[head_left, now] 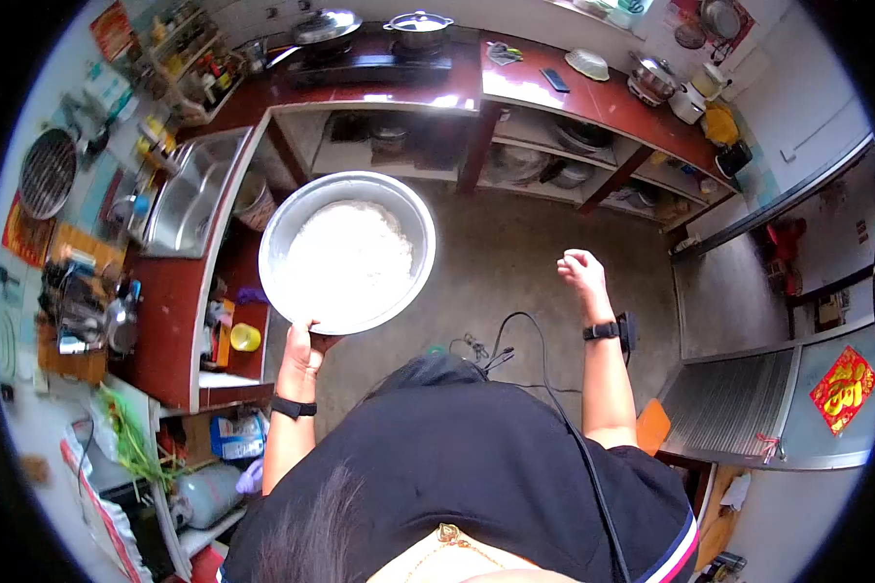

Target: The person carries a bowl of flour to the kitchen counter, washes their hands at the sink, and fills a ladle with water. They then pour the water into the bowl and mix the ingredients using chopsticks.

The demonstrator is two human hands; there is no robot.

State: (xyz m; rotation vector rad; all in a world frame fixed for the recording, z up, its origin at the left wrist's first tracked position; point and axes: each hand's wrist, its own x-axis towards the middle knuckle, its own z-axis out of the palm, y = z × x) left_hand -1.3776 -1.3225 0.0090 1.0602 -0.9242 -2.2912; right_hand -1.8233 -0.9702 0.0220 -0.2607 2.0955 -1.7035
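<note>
A wide metal basin holds a heap of white, powdery-looking stuff, probably too bright to make out its grain. My left hand grips the basin's near rim, thumb on top and the other fingers hidden beneath it. The basin is held up in the air over the floor, left of my middle. My right hand is raised on the other side, apart from the basin, with its fingers curled in. Whether anything small sits inside those fingers cannot be seen.
A red counter runs along the back with a lidded pot and a pan on the stove. At left is a steel sink. A phone lies on the right counter. A black cable hangs beside my right arm.
</note>
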